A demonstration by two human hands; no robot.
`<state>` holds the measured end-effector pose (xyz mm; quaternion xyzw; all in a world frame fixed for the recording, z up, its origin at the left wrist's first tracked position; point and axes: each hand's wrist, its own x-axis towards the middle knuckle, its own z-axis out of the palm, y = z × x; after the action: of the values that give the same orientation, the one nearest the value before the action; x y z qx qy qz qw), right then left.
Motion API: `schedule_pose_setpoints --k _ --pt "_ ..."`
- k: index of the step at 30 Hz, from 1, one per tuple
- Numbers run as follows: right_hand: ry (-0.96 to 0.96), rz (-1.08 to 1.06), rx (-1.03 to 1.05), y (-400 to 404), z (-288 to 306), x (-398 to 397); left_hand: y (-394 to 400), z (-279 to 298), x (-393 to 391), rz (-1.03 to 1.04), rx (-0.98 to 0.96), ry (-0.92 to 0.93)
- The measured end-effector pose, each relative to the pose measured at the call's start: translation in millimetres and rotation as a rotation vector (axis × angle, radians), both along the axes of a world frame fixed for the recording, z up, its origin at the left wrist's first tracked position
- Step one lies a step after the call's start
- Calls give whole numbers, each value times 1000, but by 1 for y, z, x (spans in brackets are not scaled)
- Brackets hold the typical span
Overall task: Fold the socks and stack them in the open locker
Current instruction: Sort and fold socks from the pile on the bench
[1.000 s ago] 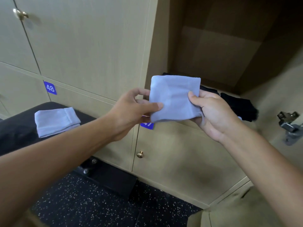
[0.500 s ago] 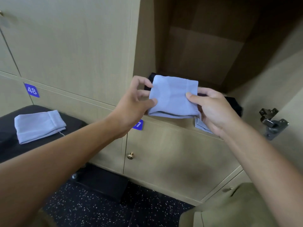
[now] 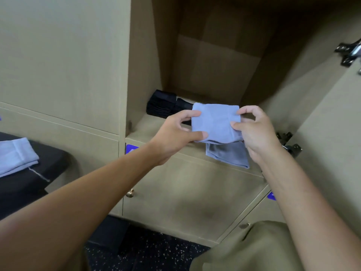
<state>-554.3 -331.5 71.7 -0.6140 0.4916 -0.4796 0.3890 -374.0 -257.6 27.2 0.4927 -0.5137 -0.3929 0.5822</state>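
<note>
folded blue sock now nearer open locker, both hands gripping

Soft daylight, shadowed recess, blurred edges

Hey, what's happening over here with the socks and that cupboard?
A person is putting folded socks away. Both hands, left hand and right hand, hold a folded blue sock at the mouth of the open locker. Black socks already lie inside. More blue socks wait on the bench.
</note>
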Motion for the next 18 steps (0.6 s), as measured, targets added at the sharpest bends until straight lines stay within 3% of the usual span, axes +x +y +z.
schedule_pose_setpoints --k 4,10,18 --pt "36 -117 2 -14 -9 -14 -21 -6 -15 -43 33 14" --pt "200 -98 7 -27 -23 -28 -54 -17 -27 -31 70 22" --pt "339 -110 119 -44 -36 -40 -78 -29 -46 -6 90 -177"
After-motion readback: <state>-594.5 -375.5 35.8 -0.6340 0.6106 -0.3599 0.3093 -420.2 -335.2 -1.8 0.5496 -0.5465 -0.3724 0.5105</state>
